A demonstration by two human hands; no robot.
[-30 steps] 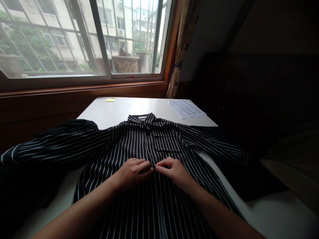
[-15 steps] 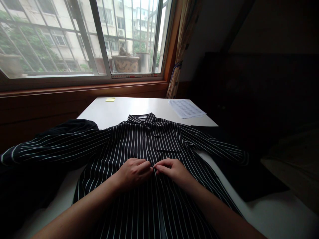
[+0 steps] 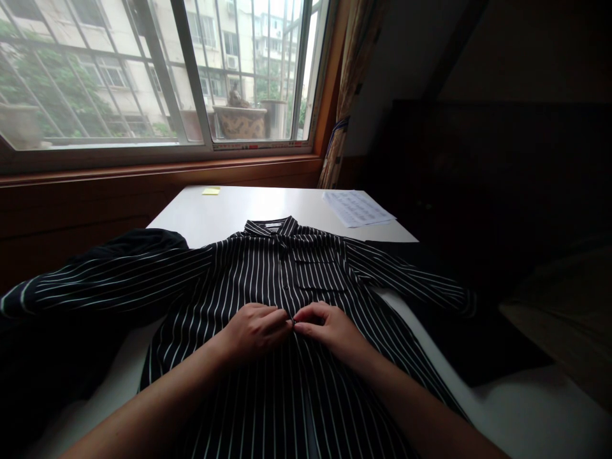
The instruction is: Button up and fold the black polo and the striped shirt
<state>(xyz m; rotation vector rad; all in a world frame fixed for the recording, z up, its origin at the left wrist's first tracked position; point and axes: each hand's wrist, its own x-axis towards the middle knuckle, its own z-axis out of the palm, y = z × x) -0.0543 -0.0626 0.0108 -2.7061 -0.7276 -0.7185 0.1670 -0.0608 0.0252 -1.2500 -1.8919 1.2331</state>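
A black shirt (image 3: 248, 274) with white stripes lies front side up, its collar away from me and its sleeves spread to both sides. Over the middle of its front placket, my left hand (image 3: 261, 328) is closed, thumb and fingers pinching the fabric edge. Facing it, my right hand (image 3: 329, 325) pinches at the same spot, and its fingertips almost meet those of the left. A small dark button may sit between the fingertips, but it is too small to make out. Below the hands the two front edges part slightly.
Under the shirt is a white table (image 3: 239, 201). Printed sheets (image 3: 358, 209) lie at its far right, a yellow sticky note (image 3: 211, 190) at its far left. Dark cloth (image 3: 148, 239) is bunched beneath the left sleeve. Beyond stand a barred window (image 3: 143, 76) and a tied curtain (image 3: 339, 140).
My right fingertips have shifted slightly left, closer to the left hand, and the thumb and forefinger have worked at the placket. My left hand has stayed nearly still.
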